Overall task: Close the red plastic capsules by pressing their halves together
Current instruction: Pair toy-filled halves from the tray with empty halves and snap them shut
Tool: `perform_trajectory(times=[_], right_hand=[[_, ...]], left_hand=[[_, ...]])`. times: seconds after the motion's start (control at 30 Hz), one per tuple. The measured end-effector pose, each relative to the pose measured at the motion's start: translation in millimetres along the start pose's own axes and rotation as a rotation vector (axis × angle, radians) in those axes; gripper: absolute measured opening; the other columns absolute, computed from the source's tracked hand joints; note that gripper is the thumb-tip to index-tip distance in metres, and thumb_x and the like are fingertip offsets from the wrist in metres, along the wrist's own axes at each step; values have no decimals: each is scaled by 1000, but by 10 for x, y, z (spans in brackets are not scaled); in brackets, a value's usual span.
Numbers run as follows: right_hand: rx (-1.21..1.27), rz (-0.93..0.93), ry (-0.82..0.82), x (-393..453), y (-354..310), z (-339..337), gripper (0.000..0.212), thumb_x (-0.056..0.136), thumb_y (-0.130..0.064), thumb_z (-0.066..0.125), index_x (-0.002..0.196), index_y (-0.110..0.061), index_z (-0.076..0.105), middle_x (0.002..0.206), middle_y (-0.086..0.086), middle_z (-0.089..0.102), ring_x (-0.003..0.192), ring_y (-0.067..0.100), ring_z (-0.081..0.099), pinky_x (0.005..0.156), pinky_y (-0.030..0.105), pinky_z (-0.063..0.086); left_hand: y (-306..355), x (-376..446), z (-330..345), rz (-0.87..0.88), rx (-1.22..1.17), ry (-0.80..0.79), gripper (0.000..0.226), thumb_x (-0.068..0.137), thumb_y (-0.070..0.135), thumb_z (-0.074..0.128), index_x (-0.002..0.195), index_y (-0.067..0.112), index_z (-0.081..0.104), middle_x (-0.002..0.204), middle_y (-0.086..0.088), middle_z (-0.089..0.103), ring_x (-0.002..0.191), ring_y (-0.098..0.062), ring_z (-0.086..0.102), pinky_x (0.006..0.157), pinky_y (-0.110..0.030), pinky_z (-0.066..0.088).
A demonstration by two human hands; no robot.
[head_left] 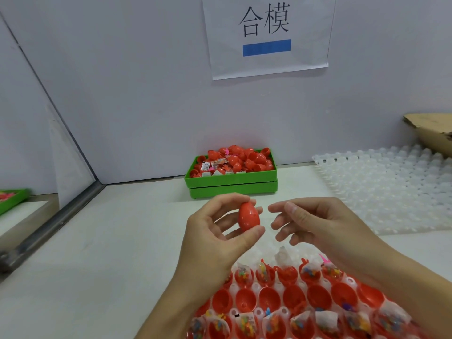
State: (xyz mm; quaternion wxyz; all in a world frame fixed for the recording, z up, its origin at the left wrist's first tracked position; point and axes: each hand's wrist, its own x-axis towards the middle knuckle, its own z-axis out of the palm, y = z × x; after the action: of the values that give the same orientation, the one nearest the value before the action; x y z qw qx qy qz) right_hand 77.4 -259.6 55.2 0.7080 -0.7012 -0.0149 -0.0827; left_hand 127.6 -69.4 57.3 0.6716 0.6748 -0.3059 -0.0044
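Capsule (249, 217) looks closed, upright in our left hand (215, 231), pinched top and bottom above surface (110, 253). Our right hand (315, 221) just beside it, fingers loose, grip released, holding nothing. We judge this one done; next move: drop it in green bin (232, 184), then take open half from tray (281, 302) below hands.

The forearms are hiding part of the tray of open capsules (281, 299), which is running off the bottom edge. The cardboard (430, 129) is getting cut off at right.
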Motion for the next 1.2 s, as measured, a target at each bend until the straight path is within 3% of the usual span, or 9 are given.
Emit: perform_trajectory(times=[0.2, 0.37, 0.5, 0.6, 0.67, 0.83, 0.9, 1.07, 1.2], right_hand=[[15, 11, -9, -6, 1, -19, 29, 81, -39, 58, 97, -26, 78, 90, 11, 76, 79, 24, 73, 63, 22, 54], [28, 16, -14, -7, -9, -10, 31, 79, -40, 58, 97, -25, 78, 89, 11, 76, 79, 24, 73, 62, 23, 54], [41, 25, -22, -11, -13, -11, 30, 79, -38, 59, 96, -24, 79, 89, 12, 75, 78, 24, 73, 62, 22, 53], [45, 40, -34, -18, -20, -11, 28, 78, -33, 60, 96, -22, 79, 89, 13, 75, 79, 25, 73, 63, 22, 54], [27, 47, -40, -24, -25, -12, 26, 78, -30, 62, 97, -20, 79, 90, 12, 75, 82, 26, 74, 66, 24, 57], [-123, 27, -99, -79, -71, 37, 27, 84, -32, 67, 109, -23, 72, 95, 3, 78, 88, 20, 75, 73, 23, 59], [-152, 16, -106, -98, -87, 71, 34, 79, -36, 69, 110, -21, 71, 93, 1, 78, 86, 17, 75, 72, 21, 58], [-177, 28, -76, -87, -77, 93, 15, 86, -17, 70, 100, -19, 75, 82, 4, 78, 75, 18, 75, 66, 19, 57], [-108, 53, -90, -96, -76, 64, 18, 91, -9, 66, 102, -18, 76, 88, 8, 78, 80, 20, 75, 68, 19, 56]], left_hand=[[36, 14, -12, -179, -691, -8, 37, 77, 0, 68, 111, 7, 55, 122, -20, 68, 117, -33, 65, 88, -27, 57], [33, 18, -45, -208, -849, -3, 48, 72, 5, 71, 117, 5, 54, 125, -26, 64, 118, -38, 64, 89, -31, 57], [-20, 32, -25, -142, -585, 34, 38, 76, 4, 75, 111, 9, 62, 117, -16, 70, 109, -33, 69, 80, -28, 59], [-40, 31, -4, -68, -80, 125, 35, 64, 27, 84, 98, 30, 74, 100, 6, 74, 93, -15, 72, 68, -20, 56], [-51, 14, -5, -35, 53, 129, 39, 60, 38, 80, 99, 39, 75, 96, 14, 74, 92, -6, 70, 69, -13, 54], [-89, -2, 26, 45, 275, 94, 61, 65, 29, 87, 117, 46, 61, 97, 19, 68, 97, -6, 67, 68, -13, 54], [-95, -16, 45, 94, 388, 93, 54, 64, 27, 90, 107, 39, 61, 98, 22, 66, 97, -4, 65, 66, -14, 54], [-99, -33, 57, 180, 406, -3, 52, 64, 24, 91, 113, 28, 72, 104, 17, 66, 97, -15, 65, 67, -20, 55], [-93, -29, 66, 153, 325, -30, 60, 71, 15, 86, 125, 30, 66, 109, 16, 67, 107, -16, 63, 73, -20, 55]])
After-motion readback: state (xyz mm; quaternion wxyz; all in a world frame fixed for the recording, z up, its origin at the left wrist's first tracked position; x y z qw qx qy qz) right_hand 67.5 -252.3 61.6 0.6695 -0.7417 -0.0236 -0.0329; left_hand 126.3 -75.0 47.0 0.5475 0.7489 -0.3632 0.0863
